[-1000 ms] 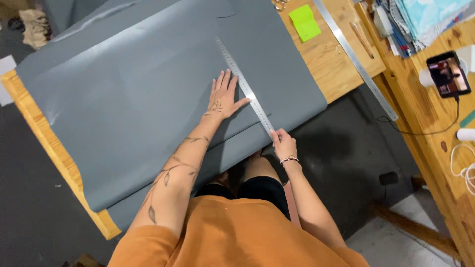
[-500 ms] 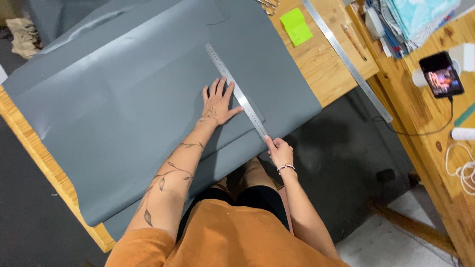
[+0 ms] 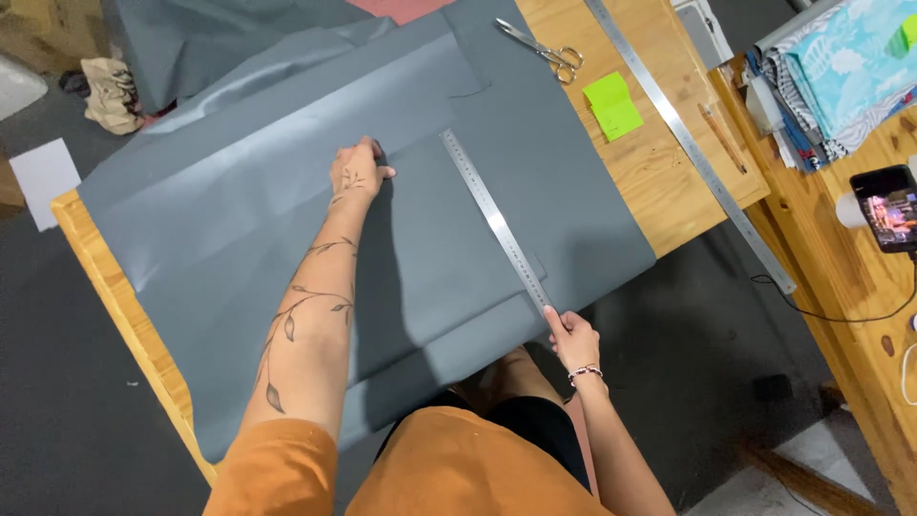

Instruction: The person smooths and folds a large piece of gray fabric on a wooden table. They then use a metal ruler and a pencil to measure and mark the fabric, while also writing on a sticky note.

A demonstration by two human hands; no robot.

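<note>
Grey sheet (image 3: 239,220) spread flat over most of the wooden table (image 3: 659,182), near edge hanging off toward the person, a smaller grey layer lying on top in the middle. Short steel ruler (image 3: 495,222) laid slantwise on that upper layer, far end near the sheet's middle, near end at the hanging edge. Right hand (image 3: 571,336) pinching the ruler's near end, fingers closed on it, thumb on top. Left hand (image 3: 355,172) stretched far out, fingers curled and pressed onto the sheet at the upper layer's far edge, something small and dark at the fingertips; whether a marker, chalk or only shadow, impossible to tell, so unclear whether that grip has hold of anything. Judged from the lie of things: sheet already unrolled and smoothed, ruler already set along one line, so measuring or lining up appears under way. No drawn line or cut along the ruler to be made out; marking and cutting apparently still to come. Scissors (image 3: 540,46) lying untouched on the far side, partly on the sheet's far edge, well apart from both hands. Beside them a green notepad (image 3: 613,105), a long steel rule (image 3: 688,143) and a pencil (image 3: 722,137) on bare wood. Phone (image 3: 888,207) lit on a second table to the right.
</note>
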